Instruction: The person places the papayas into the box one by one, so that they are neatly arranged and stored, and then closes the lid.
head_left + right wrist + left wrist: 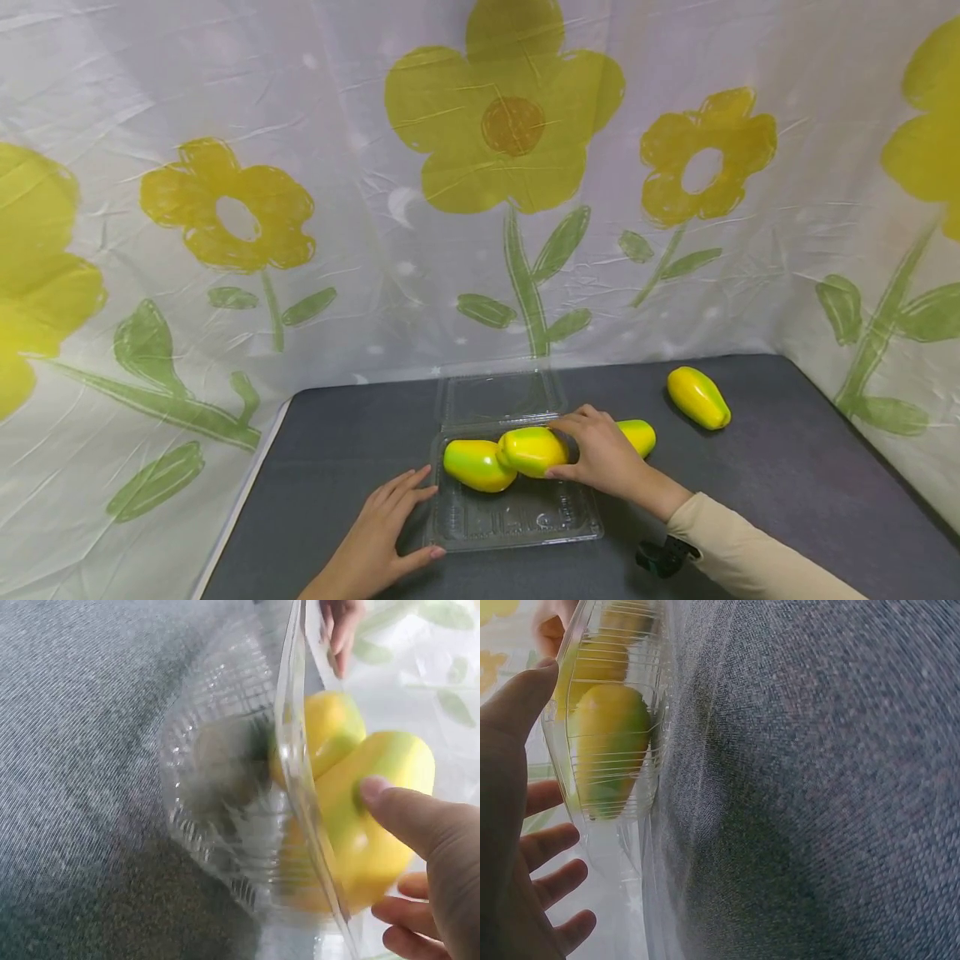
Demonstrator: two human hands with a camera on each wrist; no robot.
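A clear plastic clamshell box (517, 529) lies on the dark tabletop with its lid (498, 396) folded back. Inside it, on the left, rests one yellow-green papaya (476, 465). My right hand (603, 454) grips a second papaya (534, 452) between thumb and fingers, over the box and against the first one. In the right wrist view, the thumb (386, 793) presses on the held papaya (375, 825), which sits partly below the rim. Fingers spread, my left hand (382, 525) is at the box's left side, its thumb by the rim (551, 712) in the left wrist view.
Another papaya (637, 437) lies right of the box, partly hidden behind my right hand. Farther back on the right of the table (757, 500) is one more papaya (697, 398). A flower-printed curtain (360, 317) hangs around the table's back and sides.
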